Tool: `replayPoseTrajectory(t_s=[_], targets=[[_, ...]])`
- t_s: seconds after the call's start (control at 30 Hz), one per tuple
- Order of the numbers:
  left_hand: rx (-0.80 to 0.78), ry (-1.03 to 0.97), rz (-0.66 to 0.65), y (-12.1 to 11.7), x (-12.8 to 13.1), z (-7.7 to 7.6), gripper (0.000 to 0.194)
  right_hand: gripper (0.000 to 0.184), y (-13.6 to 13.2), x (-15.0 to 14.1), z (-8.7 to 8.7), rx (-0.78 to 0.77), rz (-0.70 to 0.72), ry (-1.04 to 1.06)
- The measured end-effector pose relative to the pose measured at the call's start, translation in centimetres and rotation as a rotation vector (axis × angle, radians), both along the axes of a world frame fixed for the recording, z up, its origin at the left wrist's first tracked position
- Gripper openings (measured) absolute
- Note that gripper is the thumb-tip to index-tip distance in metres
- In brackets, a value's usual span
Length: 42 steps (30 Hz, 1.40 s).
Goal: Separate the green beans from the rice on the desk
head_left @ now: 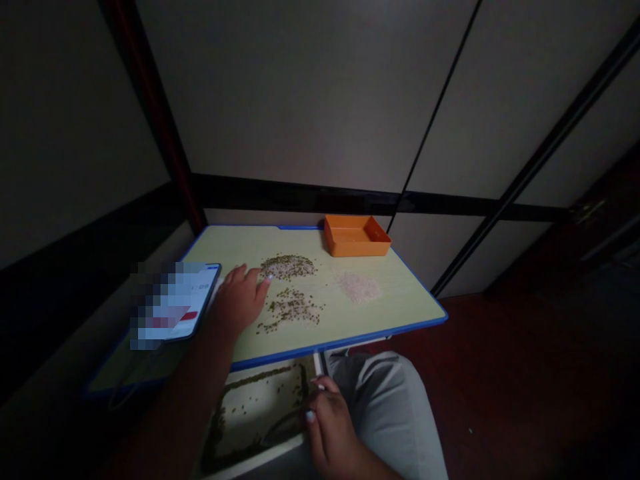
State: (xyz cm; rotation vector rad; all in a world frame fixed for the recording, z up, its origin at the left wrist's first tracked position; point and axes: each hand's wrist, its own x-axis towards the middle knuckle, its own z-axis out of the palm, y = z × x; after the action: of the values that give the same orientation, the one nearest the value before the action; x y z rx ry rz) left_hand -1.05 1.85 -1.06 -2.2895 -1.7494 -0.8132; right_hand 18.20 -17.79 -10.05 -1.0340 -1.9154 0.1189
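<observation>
Left of centre, your left hand [243, 299] is showing thumb and fingers parted, gripping nothing visible, beside the upper heap [290, 267] and lower heap [295, 309] of mixed beans and rice on the bench [235, 241]. At bottom centre, your right hand [330, 423] is curling beside the tray [240, 427]; you cannot tell what it is holding. Pixelation is hiding much of the phone [203, 300], left.
</observation>
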Motion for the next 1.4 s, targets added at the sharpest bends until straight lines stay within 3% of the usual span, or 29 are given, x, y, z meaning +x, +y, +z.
replayPoseTrajectory(t_s=[0.2,0.33,0.53,0.73,0.8,0.9,1.0,1.07,1.13,1.27,1.4], targets=[[0.092,-0.139,-0.157,-0.6,0.1,1.7,0.042,0.014,-0.1,-0.5,-0.6,-0.081,-0.120,-0.004],[0.076,-0.080,-0.244,-1.8,0.3,2.4,0.040,0.019,-0.1,-0.9,-0.1,-0.230,-0.134,0.129],[0.103,-0.005,-0.279,-4.4,-1.4,1.4,0.040,0.033,0.1,-0.8,0.1,-0.442,-0.100,0.242],[0.179,-0.040,-0.299,-10.8,-4.4,-1.2,0.030,0.040,0.0,-0.7,0.2,-0.502,-0.055,0.227],[0.102,-0.044,-0.281,-13.2,-5.0,-2.4,0.031,0.041,-0.1,-0.6,0.3,-0.516,-0.022,0.250],[-0.225,-0.048,-0.257,-15.8,-5.2,-3.7,0.038,0.043,-0.1,-0.4,0.5,-0.549,0.019,0.293],[-0.596,-0.039,-0.242,-17.1,-5.1,-4.2,0.034,0.045,-0.1,-0.3,0.5,-0.573,0.033,0.331],[-0.705,-0.020,-0.213,-17.5,-5.1,-4.5,0.033,0.047,-0.1,-0.4,0.4,-0.568,0.037,0.331],[-0.667,-0.005,-0.184,-17.6,-5.3,-4.9,0.033,0.047,-0.1,-0.4,0.2,-0.557,0.034,0.321],[-0.418,-0.074,-0.129,-17.5,-5.8,-6.1,0.036,0.046,0.0,-0.3,-0.2,-0.564,0.021,0.335],[-0.281,-0.196,0.054,-17.5,-6.2,-7.5,0.044,0.045,-0.1,-0.1,-0.8,-0.542,0.027,0.339]])
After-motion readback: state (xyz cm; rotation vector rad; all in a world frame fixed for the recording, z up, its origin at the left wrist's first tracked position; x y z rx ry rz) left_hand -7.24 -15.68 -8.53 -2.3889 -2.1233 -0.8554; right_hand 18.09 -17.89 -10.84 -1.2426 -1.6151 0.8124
